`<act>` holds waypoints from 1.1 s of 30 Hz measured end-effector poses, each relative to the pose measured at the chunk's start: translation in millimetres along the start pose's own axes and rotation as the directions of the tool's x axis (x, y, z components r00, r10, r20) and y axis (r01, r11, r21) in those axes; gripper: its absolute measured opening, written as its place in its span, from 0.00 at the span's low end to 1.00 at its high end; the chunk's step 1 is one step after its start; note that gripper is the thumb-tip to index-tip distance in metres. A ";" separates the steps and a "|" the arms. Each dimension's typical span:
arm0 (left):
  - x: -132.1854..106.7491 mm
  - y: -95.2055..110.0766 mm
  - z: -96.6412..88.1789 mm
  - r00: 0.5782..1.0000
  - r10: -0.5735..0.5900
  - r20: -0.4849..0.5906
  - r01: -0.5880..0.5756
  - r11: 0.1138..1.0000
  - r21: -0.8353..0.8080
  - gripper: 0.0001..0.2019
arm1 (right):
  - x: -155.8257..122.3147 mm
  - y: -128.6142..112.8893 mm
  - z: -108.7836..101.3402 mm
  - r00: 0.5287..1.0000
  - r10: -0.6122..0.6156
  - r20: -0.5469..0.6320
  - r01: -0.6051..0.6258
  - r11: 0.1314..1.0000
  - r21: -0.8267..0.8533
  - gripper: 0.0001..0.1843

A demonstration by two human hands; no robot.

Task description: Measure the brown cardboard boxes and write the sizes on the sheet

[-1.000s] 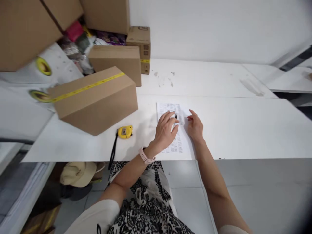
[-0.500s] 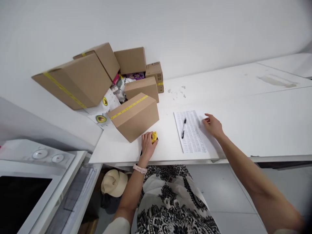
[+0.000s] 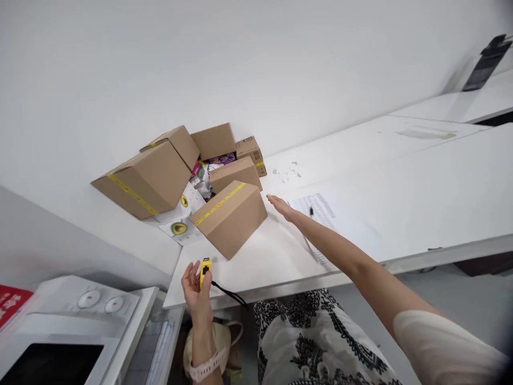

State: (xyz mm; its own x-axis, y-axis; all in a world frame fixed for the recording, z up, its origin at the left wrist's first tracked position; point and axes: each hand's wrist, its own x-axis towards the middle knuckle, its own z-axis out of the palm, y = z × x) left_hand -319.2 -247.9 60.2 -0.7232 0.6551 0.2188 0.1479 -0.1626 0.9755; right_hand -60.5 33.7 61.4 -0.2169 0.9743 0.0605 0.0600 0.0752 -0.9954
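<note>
My left hand (image 3: 197, 286) is closed around a yellow tape measure (image 3: 205, 270), raised by the table's near left corner, with a black wrist strap (image 3: 230, 293) dangling from it. My right hand (image 3: 280, 207) is stretched out flat, holding nothing, just right of a taped cardboard box (image 3: 232, 222). Whether its fingertips touch the box I cannot tell. Partly behind my right forearm lie printed sheets (image 3: 320, 206) with a black pen (image 3: 311, 211) on them; much of the pen is hidden.
Several more cardboard boxes (image 3: 160, 176) and white boxes with avocado pictures (image 3: 180, 229) crowd the table's left end by the wall. A white microwave (image 3: 60, 315) stands at lower left, a cap (image 3: 222, 342) below the table (image 3: 272, 259). A dark object (image 3: 487, 64) is at far right.
My left hand has lifted the tape measure off the table and moved left with it. My right hand has gone from the sheets leftward to the box. The view has shifted.
</note>
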 end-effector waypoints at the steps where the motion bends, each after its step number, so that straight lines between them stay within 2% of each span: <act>1: 6.7 2.7 0.5 0.999 -0.025 0.026 0.026 1.000 -0.003 0.34 | 5.0 -0.5 8.3 0.999 0.050 -0.008 -0.049 0.998 0.032 0.34; 3: 16.0 7.6 6.7 0.989 -0.095 0.114 0.096 0.995 -0.005 0.37 | 7.6 -1.7 21.6 0.992 0.125 0.013 -0.126 0.989 0.081 0.34; 5: 20.9 13.1 14.4 0.962 -0.152 0.227 0.156 0.988 0.000 0.37 | -0.4 -5.6 29.5 0.990 0.135 0.050 -0.141 0.983 0.121 0.33; 8: 24.0 27.4 17.5 0.929 -0.179 0.324 0.189 0.982 -0.001 0.36 | -29.3 -20.5 27.4 0.998 0.031 0.052 -0.036 0.994 0.099 0.31; 11: 24.2 48.9 8.6 0.933 -0.176 0.313 0.197 0.980 -0.038 0.35 | -70.3 -45.5 7.8 0.979 -0.195 -0.060 0.188 0.977 -0.102 0.27; 13: 22.7 63.6 3.3 0.927 -0.176 0.333 0.209 0.975 -0.068 0.33 | -97.0 -62.0 -10.4 0.943 -0.303 -0.135 0.264 0.932 -0.247 0.25; 15: 20.8 76.1 3.7 0.899 -0.197 0.391 0.244 0.967 -0.073 0.33 | -117.2 -72.4 -28.4 0.914 -0.357 -0.193 0.268 0.888 -0.373 0.22; 18: 18.4 89.4 15.2 0.859 -0.219 0.462 0.282 0.957 -0.071 0.31 | -131.0 -73.1 -49.1 0.915 -0.339 -0.218 0.188 0.837 -0.514 0.19; 20: 16.3 98.1 26.1 0.875 -0.178 0.451 0.240 0.967 -0.084 0.27 | -133.7 -70.4 -56.2 0.905 -0.364 -0.222 0.181 0.800 -0.572 0.18; 22: 11.9 110.5 37.6 0.884 -0.119 0.452 0.170 0.983 -0.072 0.23 | -137.4 -74.0 -56.7 0.873 -0.437 -0.216 0.250 0.782 -0.571 0.15; 24: 5.0 127.3 49.9 0.848 -0.087 0.523 0.113 0.993 -0.019 0.21 | -145.6 -86.6 -51.1 0.881 -0.451 -0.142 0.343 0.817 -0.463 0.12; 26: -2.6 145.5 63.2 0.772 -0.083 0.630 0.070 0.997 0.046 0.19 | -157.5 -104.7 -41.1 0.925 -0.379 0.039 0.374 0.884 -0.280 0.14; 27: -5.8 153.2 69.7 0.734 -0.087 0.673 0.047 0.996 0.078 0.18 | -163.7 -113.6 -35.3 0.929 -0.339 0.144 0.364 0.908 -0.206 0.17; 30: -12.0 164.9 85.5 0.631 -0.112 0.768 0.004 0.990 0.141 0.16 | -178.6 -129.5 -17.8 0.888 -0.289 0.358 0.347 0.931 -0.111 0.23; 31: -13.5 164.9 88.7 0.616 -0.115 0.779 -0.005 0.989 0.150 0.16 | -181.7 -129.9 -12.8 0.873 -0.287 0.395 0.350 0.932 -0.096 0.24; 33: -15.9 161.7 92.4 0.617 -0.110 0.779 -0.026 0.987 0.160 0.16 | -185.6 -125.3 -5.1 0.851 -0.281 0.443 0.343 0.937 -0.064 0.23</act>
State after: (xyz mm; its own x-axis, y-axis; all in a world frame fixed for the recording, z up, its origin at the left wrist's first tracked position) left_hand -221.5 -216.4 216.4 0.0632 0.9970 0.0439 0.2721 -0.0595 0.9604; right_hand -22.8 -155.5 175.4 -0.6328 0.7145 0.2983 0.0446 0.4182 -0.9073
